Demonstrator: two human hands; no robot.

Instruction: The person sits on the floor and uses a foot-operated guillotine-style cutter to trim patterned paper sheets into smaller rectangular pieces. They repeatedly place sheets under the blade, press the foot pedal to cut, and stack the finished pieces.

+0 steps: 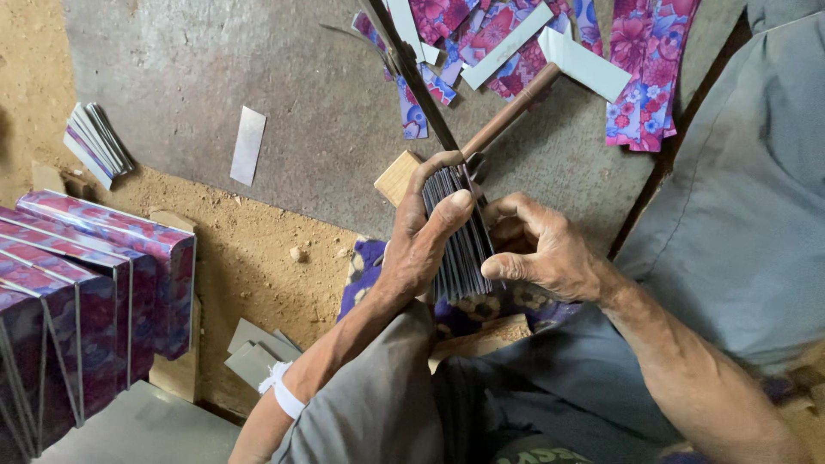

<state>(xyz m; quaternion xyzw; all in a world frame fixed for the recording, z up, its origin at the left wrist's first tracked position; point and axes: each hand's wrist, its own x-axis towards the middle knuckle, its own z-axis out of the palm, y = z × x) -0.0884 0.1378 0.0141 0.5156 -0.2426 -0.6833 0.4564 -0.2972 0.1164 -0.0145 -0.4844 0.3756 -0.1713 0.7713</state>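
Note:
A thick stack of thin grey card strips [458,241] stands on edge between both my hands. My left hand [421,236] wraps over the top of the stack, fingers curled on its far end and thumb across it. My right hand [540,247] presses against the stack's right side. A small wooden block [397,177] lies just beyond the stack, and a wooden-handled tool [513,110] lies beyond it, its handle running off to the upper right.
Floral-printed strips [640,77] and grey strips [503,47] lie scattered on the grey slab at the top. Finished floral boxes [94,292] stand stacked at the left. A small strip pile [97,140] and a single strip [247,144] lie at the upper left. Sandy floor surrounds.

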